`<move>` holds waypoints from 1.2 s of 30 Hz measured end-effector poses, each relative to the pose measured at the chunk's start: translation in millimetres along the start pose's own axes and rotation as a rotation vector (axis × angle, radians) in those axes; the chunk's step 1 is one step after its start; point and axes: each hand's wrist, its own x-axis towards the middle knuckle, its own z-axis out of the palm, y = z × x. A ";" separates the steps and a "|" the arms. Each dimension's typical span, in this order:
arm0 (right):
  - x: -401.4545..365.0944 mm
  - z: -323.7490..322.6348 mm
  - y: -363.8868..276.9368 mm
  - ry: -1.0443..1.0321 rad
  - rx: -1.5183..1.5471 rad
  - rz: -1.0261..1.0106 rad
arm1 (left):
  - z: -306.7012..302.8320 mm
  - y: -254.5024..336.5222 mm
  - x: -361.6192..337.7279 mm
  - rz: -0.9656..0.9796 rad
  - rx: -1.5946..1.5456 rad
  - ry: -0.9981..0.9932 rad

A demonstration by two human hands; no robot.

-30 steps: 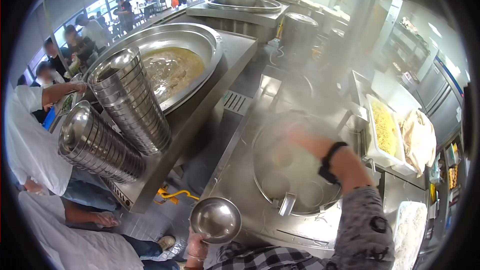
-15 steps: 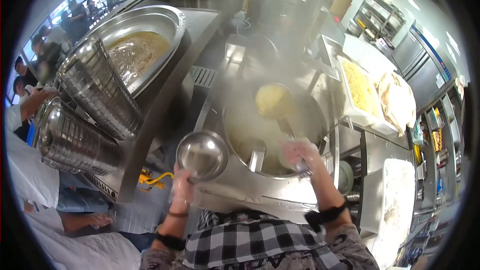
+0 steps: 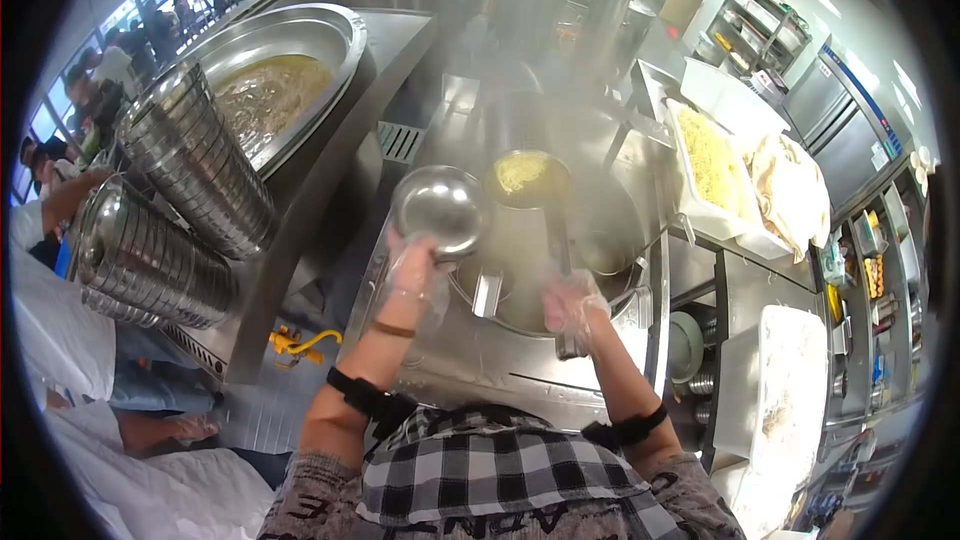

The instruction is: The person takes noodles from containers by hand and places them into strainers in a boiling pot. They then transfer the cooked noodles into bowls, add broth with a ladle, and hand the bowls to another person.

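Shows the left hand [image 3: 415,275], in a thin, crinkled clear glove, fingers curled and clamped on the near rim of a round, polished steel bowl [image 3: 440,208], its hollow turned toward the camera, raised over the left edge of the vat [image 3: 610,240]. Shows the right hand [image 3: 572,302], likewise gloved, closed in a fist around the long dark handle of a deep, round strainer ladle [image 3: 527,177], heaped with pale yellow noodles and lifted just beside the bowl, on its right. Places the vat, a circular steaming well, in a brushed stainless counter [image 3: 480,365]. At left, two leaning stacks of nested steel bowls [image 3: 195,165], ribbed in outline, beside a wide shallow broth pan [image 3: 270,90] of cloudy brown liquid. At right, a white rectangular tray [image 3: 712,165] of raw noodles, a crumpled cream cloth [image 3: 795,190] and metal shelving [image 3: 760,10]. At far left, people in white [image 3: 50,330] along a window wall
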 end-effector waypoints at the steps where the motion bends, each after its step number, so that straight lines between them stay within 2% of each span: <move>1: 8.4 -4.9 0.8 -0.003 -0.002 -0.001 | 8.6 9.1 -2.4 0.006 0.042 -0.109; 2: 21.1 -13.4 0.8 -0.150 0.112 0.023 | -34.3 -55.4 68.3 0.712 0.556 -0.548; 3: 26.8 -17.5 1.6 -0.294 0.230 0.050 | -26.2 -36.3 50.5 0.710 0.559 -0.545; 4: 23.4 -14.9 -2.5 -0.299 0.229 0.046 | -4.0 5.8 18.0 0.270 0.276 -0.309; 5: 17.1 -11.1 -9.9 -0.191 0.143 0.116 | 10.0 29.0 1.0 -0.164 -0.014 -0.069; 6: 13.6 -7.8 -13.1 -0.081 0.059 0.188 | -5.2 16.9 14.4 -0.160 -0.098 -0.115; 7: 13.5 -4.9 -10.9 -0.083 0.063 0.187 | -3.2 13.0 20.2 -0.158 -0.094 -0.115; 9: 5.8 -2.0 -1.7 -0.096 0.332 0.146 | 1.1 4.2 18.2 -0.195 -0.030 -0.016; 10: 5.2 -1.6 -7.2 -0.098 0.332 0.145 | 9.3 8.9 8.4 -0.052 0.057 -0.078; 13: 7.7 -1.9 -21.9 -0.187 0.173 0.251 | -0.5 6.6 22.9 -0.112 -0.095 -0.133; 15: 6.6 -5.3 -11.4 -0.157 -0.027 0.095 | -6.9 1.2 32.5 -0.126 -0.102 -0.146; 17: 8.4 1.0 -5.0 -0.139 0.000 0.106 | -11.0 -6.7 33.1 -0.253 -0.076 -0.036; 18: 10.3 4.6 -7.4 -0.124 0.018 0.098 | -5.5 -2.9 30.0 -0.249 -0.079 -0.036; 20: 7.7 7.2 -15.8 -0.120 -0.060 0.104 | 8.7 4.3 25.1 -0.081 0.056 -0.097; 22: 14.1 -1.2 0.9 -0.118 -0.145 0.127 | 13.9 6.7 25.6 -0.066 -0.043 -0.091; 24: 41.0 -19.5 48.2 -0.112 -0.036 -0.413 | 17.5 14.9 18.8 -0.036 -0.137 -0.084; 25: 31.6 -6.3 36.4 -0.119 -0.035 -0.416 | 20.7 22.5 7.8 -0.046 -0.140 -0.111; 27: 13.5 16.2 15.6 0.324 -0.769 -0.326 | 26.8 29.7 2.3 -0.053 -0.149 -0.136; 28: 26.2 13.3 22.6 0.320 -0.773 -0.322 | 28.7 31.1 3.1 -0.105 -0.150 -0.256; 29: 46.2 7.6 38.5 0.401 -0.829 -0.736 | 29.9 30.6 1.7 -0.163 -0.149 -0.372; 30: 58.6 4.9 44.5 0.473 -0.860 -1.161 | 47.9 47.7 -19.4 -0.087 -0.178 -0.313; 31: 54.5 10.8 26.3 0.466 -0.859 -1.162 | 48.4 55.6 -24.0 -0.084 -0.179 -0.307; 33: 44.2 19.8 -13.2 0.342 -0.645 -0.996 | 46.3 63.3 -27.8 -0.065 -0.092 -0.356; 36: 36.9 25.7 -33.3 0.258 -0.499 -1.019 | 25.6 44.1 -23.1 -0.056 -0.181 -0.352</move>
